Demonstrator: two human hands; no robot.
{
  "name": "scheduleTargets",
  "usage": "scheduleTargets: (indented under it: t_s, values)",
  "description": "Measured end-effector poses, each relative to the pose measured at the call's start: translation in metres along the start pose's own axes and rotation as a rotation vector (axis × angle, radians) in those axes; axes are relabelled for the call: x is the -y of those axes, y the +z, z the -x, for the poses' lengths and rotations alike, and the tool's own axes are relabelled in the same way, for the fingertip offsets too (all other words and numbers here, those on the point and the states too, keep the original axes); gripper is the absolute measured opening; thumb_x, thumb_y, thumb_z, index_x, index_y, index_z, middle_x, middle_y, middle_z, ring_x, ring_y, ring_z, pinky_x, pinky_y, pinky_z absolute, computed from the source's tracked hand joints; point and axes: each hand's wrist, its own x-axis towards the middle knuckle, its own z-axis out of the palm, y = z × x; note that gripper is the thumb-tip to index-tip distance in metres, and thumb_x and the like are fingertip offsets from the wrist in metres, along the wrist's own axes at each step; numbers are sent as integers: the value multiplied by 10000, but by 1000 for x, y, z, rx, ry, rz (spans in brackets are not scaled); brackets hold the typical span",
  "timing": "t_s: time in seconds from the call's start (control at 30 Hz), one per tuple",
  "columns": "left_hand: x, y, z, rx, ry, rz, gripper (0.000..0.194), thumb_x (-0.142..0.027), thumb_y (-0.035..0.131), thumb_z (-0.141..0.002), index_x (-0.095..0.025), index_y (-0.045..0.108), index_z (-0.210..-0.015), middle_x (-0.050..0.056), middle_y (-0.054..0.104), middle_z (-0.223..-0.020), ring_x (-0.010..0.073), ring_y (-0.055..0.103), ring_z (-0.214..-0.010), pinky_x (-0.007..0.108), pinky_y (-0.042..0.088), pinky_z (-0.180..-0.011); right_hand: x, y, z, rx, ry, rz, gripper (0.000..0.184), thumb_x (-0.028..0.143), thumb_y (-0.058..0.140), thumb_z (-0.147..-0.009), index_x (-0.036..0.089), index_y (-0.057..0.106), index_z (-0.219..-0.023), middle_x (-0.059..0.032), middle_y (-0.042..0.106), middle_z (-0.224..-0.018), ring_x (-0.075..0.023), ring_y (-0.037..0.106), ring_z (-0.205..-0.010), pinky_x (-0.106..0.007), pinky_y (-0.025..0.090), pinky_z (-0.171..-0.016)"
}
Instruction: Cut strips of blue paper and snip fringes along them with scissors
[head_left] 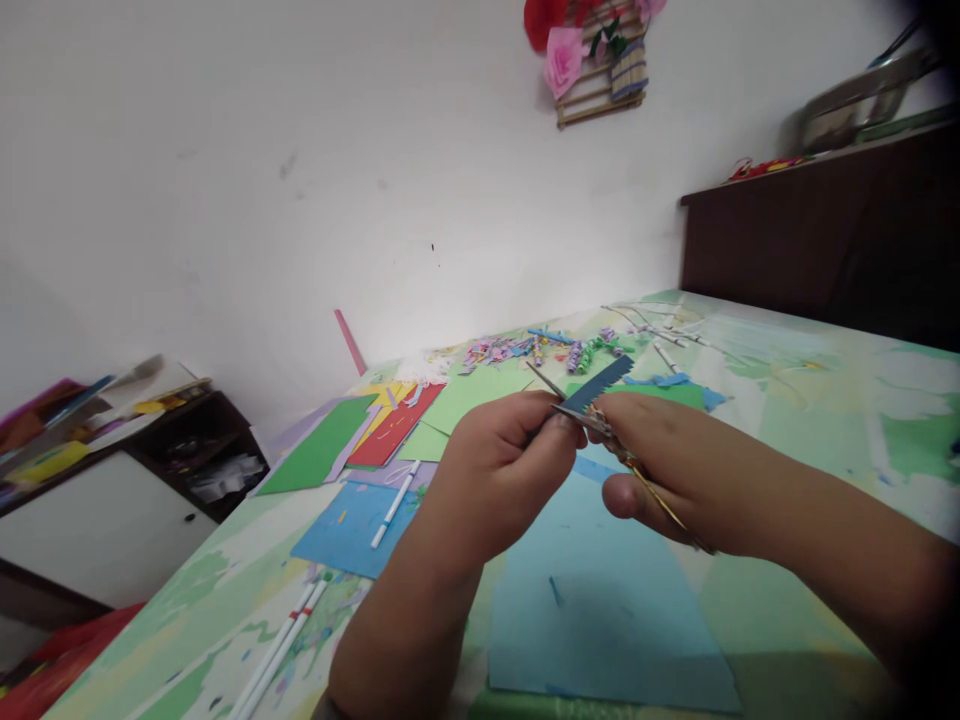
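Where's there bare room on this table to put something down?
The widest bare tablecloth seems to be between your right forearm and the dark cabinet. A smaller patch lies left of the white pens, toward the tablecloth's edge. Crowded: the far middle, with scraps and curled strips, and the left side, with coloured sheets.

VIEW: head, single | MOUNT: worn on the person's head, above the tabletop (825, 400) | FACING: forward and down, past the left hand (514, 465) and right hand (664, 460) to the wall (262, 200) | RANGE: hands close, wall farther | FIELD: wide, white-doored cabinet (97, 530) at left to dark cabinet (787, 230) at right
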Motion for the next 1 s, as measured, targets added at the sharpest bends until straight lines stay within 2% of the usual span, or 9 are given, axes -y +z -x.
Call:
scheduleTargets:
  t_s: [0.27, 0.5, 0.7, 0.83, 1.0]
  values:
    - [-2, -4, 1, 36, -23, 40, 203, -106, 431, -713, -167, 553, -563, -51, 446, -439, 65, 452, -470, 173, 350, -447, 6, -2, -1, 78, 8, -83, 693, 732, 36, -723, 167, 438, -730, -61, 486, -674, -155, 412, -544, -295, 330, -486]
    - [-6, -9, 2, 108, -71, 88, 203, -118, 415, -720, -169, 545, -573, -64, 391, -417, 42, 352, -382, 167, 279, -378, 10, 0, -2, 111, -39, -165, 721, 719, 31, -733, 165, 487, -802, -55, 511, -678, -155, 433, -558, -278, 329, -485]
    - [-8, -13, 3, 142, -143, 77, 185, -165, 424, -760, -168, 535, -612, -60, 446, -437, 45, 388, -397, 168, 324, -399, 11, -4, -5, 127, -12, -154, 734, 722, 47, -730, 165, 524, -760, -43, 505, -648, -141, 429, -540, -264, 327, -489]
    - [-8, -12, 3, 127, -151, 59, 248, -170, 422, -772, -163, 506, -538, -50, 468, -441, 43, 400, -405, 166, 331, -403, 10, -6, -2, 106, -39, -188, 672, 684, 124, -775, 158, 538, -833, -60, 530, -706, -155, 458, -583, -274, 359, -527]
    - [-5, -9, 5, 93, -99, 42, 282, -160, 427, -770, -161, 486, -493, -52, 458, -429, 41, 399, -408, 166, 329, -411, 8, -7, 1, 103, 31, -129, 561, 650, 253, -785, 159, 521, -832, -73, 539, -732, -175, 470, -607, -296, 374, -548]
